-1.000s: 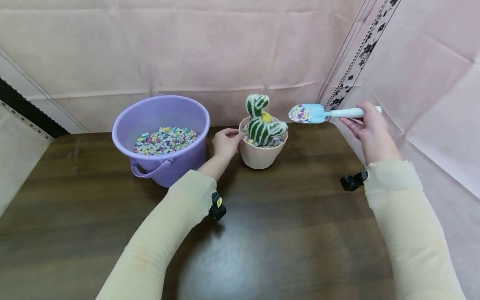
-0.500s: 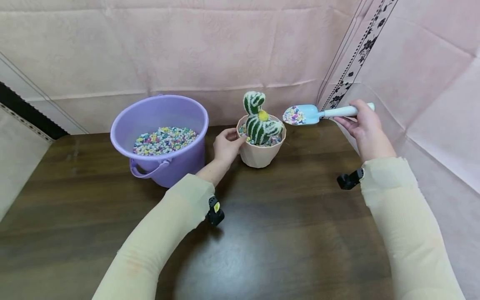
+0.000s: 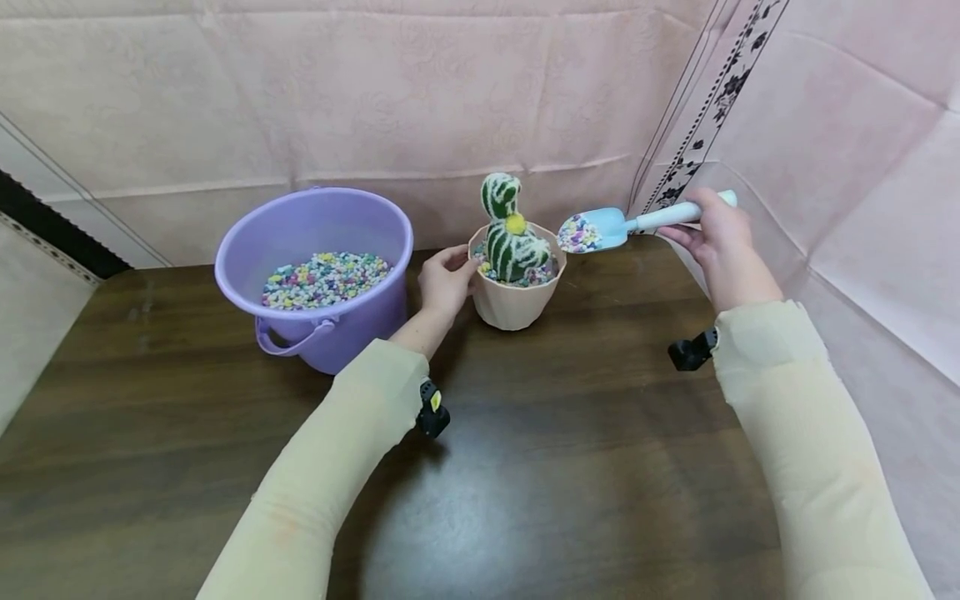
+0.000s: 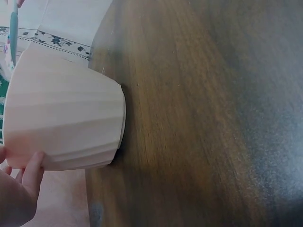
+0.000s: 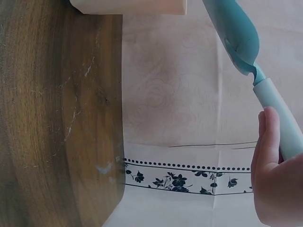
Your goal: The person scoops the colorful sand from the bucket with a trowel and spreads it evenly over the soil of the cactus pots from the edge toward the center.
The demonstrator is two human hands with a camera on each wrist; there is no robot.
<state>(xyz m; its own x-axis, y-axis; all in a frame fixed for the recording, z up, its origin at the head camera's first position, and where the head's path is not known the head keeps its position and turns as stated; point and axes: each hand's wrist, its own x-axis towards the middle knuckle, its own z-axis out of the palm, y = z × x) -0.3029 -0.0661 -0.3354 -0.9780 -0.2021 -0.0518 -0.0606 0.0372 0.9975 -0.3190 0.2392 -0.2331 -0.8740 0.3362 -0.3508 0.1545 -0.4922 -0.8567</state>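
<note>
A pale pink faceted flower pot (image 3: 510, 310) stands on the table, holding a fuzzy green-and-white toy cactus (image 3: 512, 252) with a yellow flower, bedded in coloured pebbles. My left hand (image 3: 442, 287) pinches the pot's left rim; in the left wrist view its thumb (image 4: 34, 172) lies along the outer wall. Opposite, my right hand (image 3: 726, 248) grips the pale handle of a light blue trowel (image 3: 612, 227). Small coloured pebbles (image 3: 577, 234) fill the trowel's tip, which overlaps the pot's right rim in the head view. From the right wrist, the blade's underside (image 5: 239, 33) shows.
A purple bucket (image 3: 352, 333) with more coloured pebbles (image 3: 326, 281) stands left of the left hand, its handle hanging at the front. Pinkish cloth (image 3: 337, 100) hangs behind and along the right side. Dark wooden tabletop (image 3: 570, 450) extends towards me.
The trowel has come left and closer to the pot's rim, its handle end tipping up. The cactus's right arm has swung inward from the rim. My left hand stays at the pot.
</note>
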